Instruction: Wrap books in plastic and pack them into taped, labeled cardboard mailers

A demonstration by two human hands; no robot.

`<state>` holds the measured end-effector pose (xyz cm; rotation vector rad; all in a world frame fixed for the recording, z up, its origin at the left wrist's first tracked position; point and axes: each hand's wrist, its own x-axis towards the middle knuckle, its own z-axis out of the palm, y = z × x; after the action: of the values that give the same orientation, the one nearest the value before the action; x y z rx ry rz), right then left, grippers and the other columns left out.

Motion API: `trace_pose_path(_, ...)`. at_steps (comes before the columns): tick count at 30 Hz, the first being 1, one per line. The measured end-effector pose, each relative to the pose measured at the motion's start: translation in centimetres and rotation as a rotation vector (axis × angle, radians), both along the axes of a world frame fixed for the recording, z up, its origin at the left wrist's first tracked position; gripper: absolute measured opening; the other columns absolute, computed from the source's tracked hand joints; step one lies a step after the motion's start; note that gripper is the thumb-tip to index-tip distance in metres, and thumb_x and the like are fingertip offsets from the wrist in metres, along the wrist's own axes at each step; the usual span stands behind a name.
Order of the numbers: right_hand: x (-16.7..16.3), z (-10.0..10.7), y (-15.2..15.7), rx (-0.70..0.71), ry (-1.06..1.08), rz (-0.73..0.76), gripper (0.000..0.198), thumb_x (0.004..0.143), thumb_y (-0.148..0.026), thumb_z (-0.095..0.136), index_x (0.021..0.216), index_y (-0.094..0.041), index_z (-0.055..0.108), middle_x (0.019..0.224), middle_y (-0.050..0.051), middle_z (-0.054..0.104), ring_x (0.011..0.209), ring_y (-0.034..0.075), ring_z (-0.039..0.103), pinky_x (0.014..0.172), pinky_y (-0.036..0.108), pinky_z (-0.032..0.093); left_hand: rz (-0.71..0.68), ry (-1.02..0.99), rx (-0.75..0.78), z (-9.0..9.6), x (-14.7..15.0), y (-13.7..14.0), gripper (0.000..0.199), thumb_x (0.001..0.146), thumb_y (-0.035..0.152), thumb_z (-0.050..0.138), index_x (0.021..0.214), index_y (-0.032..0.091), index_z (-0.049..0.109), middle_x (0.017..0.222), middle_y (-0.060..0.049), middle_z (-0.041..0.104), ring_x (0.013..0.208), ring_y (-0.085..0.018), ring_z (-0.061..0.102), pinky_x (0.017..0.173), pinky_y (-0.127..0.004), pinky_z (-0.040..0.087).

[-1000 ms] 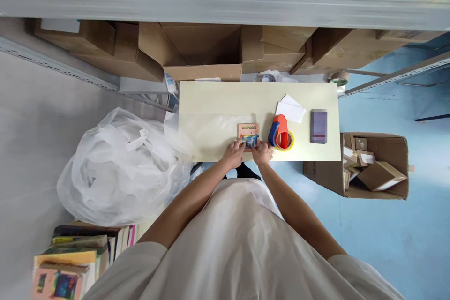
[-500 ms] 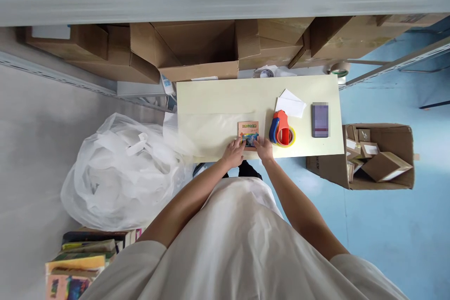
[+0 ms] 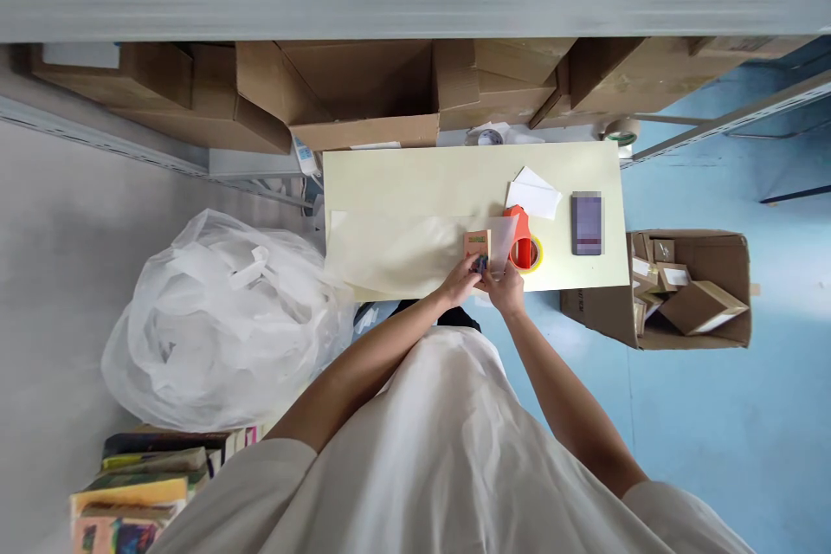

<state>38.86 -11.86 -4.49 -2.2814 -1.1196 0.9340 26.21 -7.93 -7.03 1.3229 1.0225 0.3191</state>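
Note:
A small pink book (image 3: 477,241) with a coloured picture is partly lifted off the table. My left hand (image 3: 460,280) grips its lower left part, fingers closed over the cover. My right hand (image 3: 506,289) is closed at the book's lower right, pinching the edge of a thin translucent wrapping sheet (image 3: 396,253). That sheet stretches left across the table under the book. Its raised right end hides part of the red tape dispenser (image 3: 519,229), which lies just beyond my right hand. The exact spot where my right fingers meet the book is hard to see.
On the pale table (image 3: 389,177) are white paper slips (image 3: 533,193) and a phone (image 3: 588,225). A large bundle of white wrapping (image 3: 221,320) sits left, above stacked books (image 3: 139,485). Right stands an open carton (image 3: 720,264) holding small boxes. Cardboard boxes (image 3: 370,78) line the shelf behind.
The book has shifted right and tilted up. The sheet's right end has been raised with my right hand and now covers the dispenser's blue part. Both hands moved slightly right.

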Motion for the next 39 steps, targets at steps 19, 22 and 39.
trace_pose_path(19, -5.9, -3.8, 2.9, -0.007, 0.666, 0.153, 0.058, 0.075, -0.065, 0.053, 0.109, -0.019, 0.064, 0.123, 0.011, 0.058, 0.112, 0.024, 0.054, 0.093, 0.039, 0.045, 0.399, 0.243, -0.16, -0.4, -10.2, 3.0, 0.057, 0.09, 0.057, 0.028, 0.119, 0.016, 0.056, 0.125, -0.013, 0.059, 0.118, -0.027, 0.053, 0.099, -0.041, 0.042)
trace_pose_path(22, -5.9, -4.1, 2.9, 0.003, 0.674, 0.16, 0.054, 0.075, -0.059, 0.055, 0.109, -0.018, 0.063, 0.12, 0.01, 0.059, 0.109, 0.023, 0.056, 0.093, 0.038, 0.045, 0.28, 0.471, 0.281, 0.5, -10.1, 2.1, 0.05, 0.09, 0.045, 0.04, 0.128, 0.014, 0.047, 0.136, -0.015, 0.047, 0.13, -0.026, 0.039, 0.11, -0.041, 0.029)
trace_pose_path(39, -4.1, -5.5, 1.4, -0.019, 0.556, -0.271, 0.048, 0.063, -0.029, 0.061, 0.109, -0.017, 0.057, 0.098, 0.009, 0.068, 0.085, 0.02, 0.063, 0.076, 0.037, 0.052, 0.013, 0.578, -0.016, -2.0, -6.9, 1.8, 0.066, 0.089, 0.051, 0.038, 0.142, 0.014, 0.028, 0.14, -0.017, 0.039, 0.138, -0.031, 0.027, 0.111, -0.044, 0.022)
